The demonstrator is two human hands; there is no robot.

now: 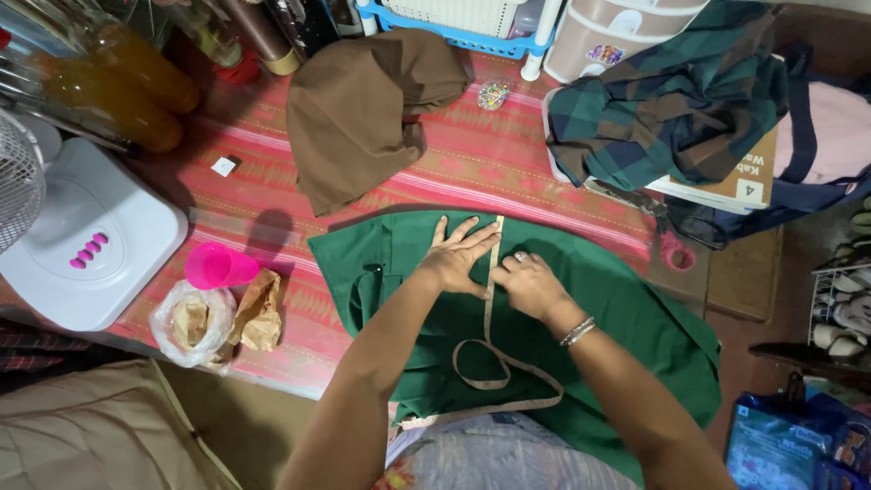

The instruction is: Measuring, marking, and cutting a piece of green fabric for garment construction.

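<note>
Looped tape measure is pinned straight along green fabric spread on the striped mat, left hand flat with fingers splayed, right hand curled upon it; measuring underway, no cutting visible.

Green cloth flat on mat; beige tape measure across it.
</note>
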